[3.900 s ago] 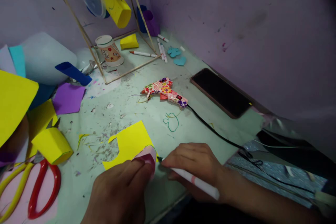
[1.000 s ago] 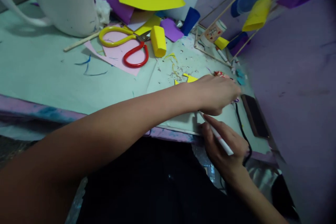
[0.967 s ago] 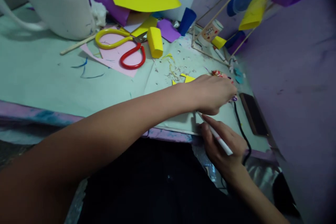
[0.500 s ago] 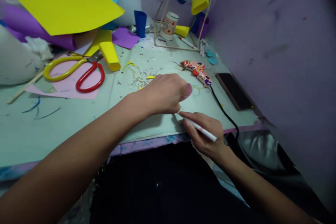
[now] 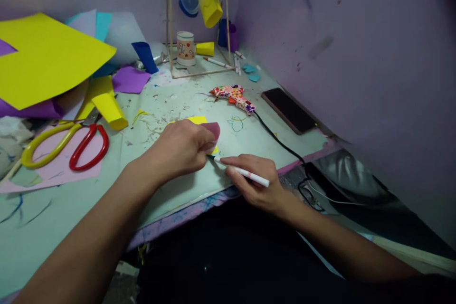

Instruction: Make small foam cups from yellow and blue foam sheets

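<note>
My right hand [image 5: 254, 178] is closed around a white marker [image 5: 251, 175] with a dark tip, which points left at the edge beneath my other hand. My left hand [image 5: 181, 145] is closed on a small pink piece [image 5: 213, 130] with a rounded edge, perhaps paper or foam. Bits of yellow paper [image 5: 197, 119] show behind and below this hand; its fingertips are hidden from me. The marker's tip is close to the left fingers, and I cannot tell whether it touches anything.
Scissors [image 5: 89, 147] with yellow and red handles lie left on pink paper. A patterned glue gun [image 5: 233, 97], its cord trailing off the table edge, and a phone [image 5: 288, 110] lie right. Behind stand a stick frame [image 5: 170, 23] and a decorated cup [image 5: 185, 50]. Yellow sheets [image 5: 53, 57] pile left.
The view has swung right, so the table's things sit further left. The marker's dark tip, yellow paper and more of the pink piece now show around my left hand. Both hands keep their hold.
</note>
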`<action>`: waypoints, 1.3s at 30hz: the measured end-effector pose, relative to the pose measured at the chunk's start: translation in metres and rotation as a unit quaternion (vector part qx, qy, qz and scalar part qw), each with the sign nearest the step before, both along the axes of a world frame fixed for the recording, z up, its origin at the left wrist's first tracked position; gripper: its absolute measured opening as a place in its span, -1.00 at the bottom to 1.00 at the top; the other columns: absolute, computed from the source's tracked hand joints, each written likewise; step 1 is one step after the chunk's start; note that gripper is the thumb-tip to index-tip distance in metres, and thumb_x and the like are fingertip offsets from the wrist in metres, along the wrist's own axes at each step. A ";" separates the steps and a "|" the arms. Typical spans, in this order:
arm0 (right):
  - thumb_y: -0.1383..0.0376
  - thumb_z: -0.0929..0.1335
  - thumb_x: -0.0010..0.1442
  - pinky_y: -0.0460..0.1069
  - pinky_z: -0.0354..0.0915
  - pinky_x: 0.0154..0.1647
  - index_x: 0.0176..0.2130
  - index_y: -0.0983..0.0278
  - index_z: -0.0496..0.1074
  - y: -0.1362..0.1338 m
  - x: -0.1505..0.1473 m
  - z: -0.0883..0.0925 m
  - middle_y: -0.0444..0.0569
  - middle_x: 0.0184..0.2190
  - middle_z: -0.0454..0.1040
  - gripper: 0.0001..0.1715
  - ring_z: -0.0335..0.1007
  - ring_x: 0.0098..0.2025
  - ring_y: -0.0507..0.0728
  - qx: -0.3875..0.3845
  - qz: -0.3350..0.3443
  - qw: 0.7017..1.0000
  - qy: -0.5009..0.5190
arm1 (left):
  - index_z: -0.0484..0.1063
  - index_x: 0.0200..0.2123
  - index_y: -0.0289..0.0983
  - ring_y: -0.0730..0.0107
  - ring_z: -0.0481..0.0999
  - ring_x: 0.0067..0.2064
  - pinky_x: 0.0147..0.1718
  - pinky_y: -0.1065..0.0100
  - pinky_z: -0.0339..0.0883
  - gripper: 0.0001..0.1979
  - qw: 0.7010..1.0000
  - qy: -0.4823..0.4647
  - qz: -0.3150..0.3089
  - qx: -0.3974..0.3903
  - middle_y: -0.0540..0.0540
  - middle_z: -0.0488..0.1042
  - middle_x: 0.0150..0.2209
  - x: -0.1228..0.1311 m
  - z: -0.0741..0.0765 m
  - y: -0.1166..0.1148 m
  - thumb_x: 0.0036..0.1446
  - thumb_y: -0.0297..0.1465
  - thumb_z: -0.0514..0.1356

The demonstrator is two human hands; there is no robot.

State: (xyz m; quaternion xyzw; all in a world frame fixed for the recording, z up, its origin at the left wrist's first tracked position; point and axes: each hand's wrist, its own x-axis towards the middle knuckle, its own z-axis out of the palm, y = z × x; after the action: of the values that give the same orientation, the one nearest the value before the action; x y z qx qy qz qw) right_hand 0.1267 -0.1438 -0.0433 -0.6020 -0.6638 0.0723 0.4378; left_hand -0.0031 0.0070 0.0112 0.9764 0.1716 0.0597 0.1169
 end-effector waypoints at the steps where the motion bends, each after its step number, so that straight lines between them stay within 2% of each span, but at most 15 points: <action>1: 0.40 0.28 0.15 -0.02 0.37 -0.36 -0.15 0.31 0.48 0.000 0.000 0.000 -0.01 -0.39 0.58 -0.74 0.47 -0.40 0.05 0.000 -0.005 1.000 0.004 | 0.50 -0.50 -0.23 0.43 0.31 -0.53 -0.49 0.39 0.08 -0.79 1.000 0.007 0.000 0.000 -0.03 0.42 -0.58 0.000 0.001 0.000 -0.10 -0.50 0.06; 5: 0.39 0.29 0.16 -0.03 0.38 -0.36 -0.16 0.31 0.49 0.000 0.001 0.000 0.00 -0.35 0.59 -0.75 0.49 -0.37 0.05 0.002 -0.027 0.999 0.021 | 0.48 -0.51 -0.24 0.41 0.33 -0.51 -0.50 0.40 0.09 -0.77 1.000 0.025 0.000 0.012 -0.04 0.44 -0.57 0.000 0.003 -0.001 -0.16 -0.54 0.03; 14: 0.37 0.29 0.15 0.00 0.40 -0.33 -0.20 0.31 0.50 -0.002 0.002 0.002 0.03 -0.35 0.60 -0.76 0.51 -0.35 0.09 -0.003 -0.058 0.997 0.043 | 0.46 -0.50 -0.26 0.40 0.33 -0.50 -0.49 0.39 0.10 -0.78 1.000 0.026 -0.001 0.003 -0.05 0.43 -0.56 0.001 0.003 -0.001 -0.11 -0.53 0.01; 22: 0.38 0.30 0.15 0.00 0.41 -0.30 -0.22 0.36 0.51 0.001 0.002 0.001 0.05 -0.34 0.60 -0.78 0.51 -0.34 0.09 0.004 -0.089 0.995 0.053 | 0.41 -0.55 -0.26 0.47 0.27 -0.53 -0.50 0.41 0.08 -0.82 1.000 0.031 -0.003 -0.001 -0.01 0.35 -0.59 0.000 0.005 -0.002 -0.13 -0.54 0.02; 30: 0.37 0.32 0.14 0.02 0.41 -0.25 -0.22 0.32 0.52 0.004 0.002 0.002 0.04 -0.30 0.60 -0.79 0.52 -0.29 0.10 -0.006 -0.108 0.989 0.099 | 0.40 -0.59 -0.27 0.50 0.25 -0.55 -0.52 0.42 0.09 -0.82 1.000 0.016 -0.009 0.008 0.01 0.32 -0.62 0.001 0.001 -0.001 -0.12 -0.53 0.02; 33: 0.34 0.31 0.15 0.02 0.41 -0.30 -0.22 0.31 0.52 0.004 0.002 0.001 0.04 -0.30 0.59 -0.78 0.50 -0.30 0.11 -0.010 -0.115 0.979 0.168 | 0.37 -0.63 -0.27 0.54 0.20 -0.59 -0.57 0.45 0.04 -0.82 0.999 -0.028 -0.027 0.032 0.05 0.26 -0.66 -0.002 0.003 -0.001 -0.09 -0.53 0.04; 35: 0.31 0.31 0.16 -0.01 0.39 -0.39 -0.19 0.31 0.51 0.004 0.002 0.001 0.02 -0.33 0.58 -0.76 0.48 -0.35 0.09 -0.015 -0.128 0.966 0.224 | 0.38 -0.62 -0.28 0.57 0.16 -0.61 -0.60 0.47 0.02 -0.82 0.994 -0.093 -0.029 0.050 0.08 0.20 -0.67 -0.007 0.006 0.000 -0.06 -0.52 0.06; 39: 0.28 0.30 0.18 -0.06 0.31 -0.52 -0.12 0.28 0.46 0.003 0.004 0.002 -0.05 -0.39 0.54 -0.73 0.38 -0.48 0.02 -0.022 -0.124 0.953 0.274 | 0.45 -0.55 -0.29 0.64 0.10 -0.62 -0.60 0.52 0.07 -0.88 0.970 -0.237 0.021 0.054 0.13 0.14 -0.67 -0.026 0.016 0.011 -0.01 -0.50 0.15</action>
State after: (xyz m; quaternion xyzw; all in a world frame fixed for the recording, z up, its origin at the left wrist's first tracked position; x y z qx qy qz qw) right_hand 0.1307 -0.1407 -0.0410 -0.6464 -0.4364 0.1941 0.5950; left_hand -0.0296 0.0177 0.0268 0.9355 0.1566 0.3006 0.1000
